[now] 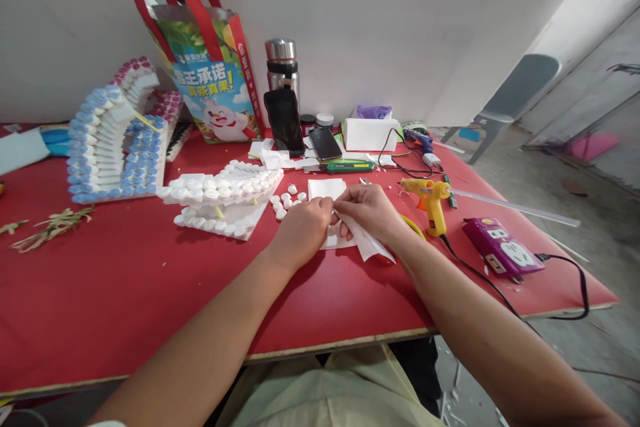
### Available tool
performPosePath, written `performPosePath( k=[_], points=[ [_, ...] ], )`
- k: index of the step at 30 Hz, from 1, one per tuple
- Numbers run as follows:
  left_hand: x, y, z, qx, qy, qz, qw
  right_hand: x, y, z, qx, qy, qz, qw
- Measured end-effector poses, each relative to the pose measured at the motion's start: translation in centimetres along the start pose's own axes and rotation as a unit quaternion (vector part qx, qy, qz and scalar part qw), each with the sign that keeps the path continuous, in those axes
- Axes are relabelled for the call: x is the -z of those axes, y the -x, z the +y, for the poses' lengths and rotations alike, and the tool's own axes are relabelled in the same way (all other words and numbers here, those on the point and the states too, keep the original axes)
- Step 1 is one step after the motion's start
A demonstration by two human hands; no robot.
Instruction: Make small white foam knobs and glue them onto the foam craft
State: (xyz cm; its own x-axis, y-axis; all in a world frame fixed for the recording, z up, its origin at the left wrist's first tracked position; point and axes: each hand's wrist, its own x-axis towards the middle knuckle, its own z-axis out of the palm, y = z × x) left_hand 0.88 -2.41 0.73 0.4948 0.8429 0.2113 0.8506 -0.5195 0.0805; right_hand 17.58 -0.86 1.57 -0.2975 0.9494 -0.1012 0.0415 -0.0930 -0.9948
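Note:
Both of my hands meet over the red table [200,293], their fingertips together on a folded piece of thin white paper [367,245]. My left hand [306,230] is closed, its thumb and fingers pinching at the paper's upper end. Curled around the same piece, my right hand [367,210] has the paper hanging below its palm. Exactly how the fingertips grip is partly hidden. Beneath them lies a flat white sheet [327,188]. Several small white rolled paper pieces [287,201] sit just left of my hands, beside a curved white model [220,190] built from similar pieces.
A yellow glue gun [431,203] and a purple power strip [503,247] with cords lie at right. Behind are a green cutter [350,166], phones [284,121], a steel bottle [281,50] and a printed bag [215,93]. A blue-and-white paper model [107,147] stands left.

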Motion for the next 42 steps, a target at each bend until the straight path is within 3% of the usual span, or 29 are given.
performPosePath(
  k=[7,13,17,25,28,33,37,42],
  points=[
    [-0.5,0.1,-0.1,-0.009,0.049,0.051,0.997,0.0,-0.1,0.3,-0.019,-0.046,0.012,0.999],
    [-0.9,0.1,-0.4,-0.020,0.145,0.115,0.983,0.0,-0.2,0.2,0.016,-0.040,0.039,0.998],
    [-0.5,0.0,-0.3,-0.005,0.292,0.151,0.944,-0.1,0.0,-0.3,0.039,-0.051,0.030,0.997],
    [0.3,-0.2,-0.2,0.097,0.479,0.123,0.864,0.4,0.0,-0.1,0.073,0.013,-0.006,0.997],
    [0.1,-0.2,-0.4,0.086,0.475,0.134,0.865,0.6,0.0,-0.1,0.078,0.040,-0.011,0.996],
    [0.1,-0.2,-0.3,0.061,0.406,0.181,0.894,0.6,-0.1,0.2,0.080,0.070,-0.001,0.994],
    [0.3,-0.2,0.0,0.075,0.395,0.200,0.894,0.7,-0.3,0.3,0.049,-0.015,0.005,0.999],
    [0.6,-0.2,0.0,0.126,0.493,0.179,0.842,0.9,-0.5,-0.4,-0.092,-0.207,-0.087,0.970]
  ],
)
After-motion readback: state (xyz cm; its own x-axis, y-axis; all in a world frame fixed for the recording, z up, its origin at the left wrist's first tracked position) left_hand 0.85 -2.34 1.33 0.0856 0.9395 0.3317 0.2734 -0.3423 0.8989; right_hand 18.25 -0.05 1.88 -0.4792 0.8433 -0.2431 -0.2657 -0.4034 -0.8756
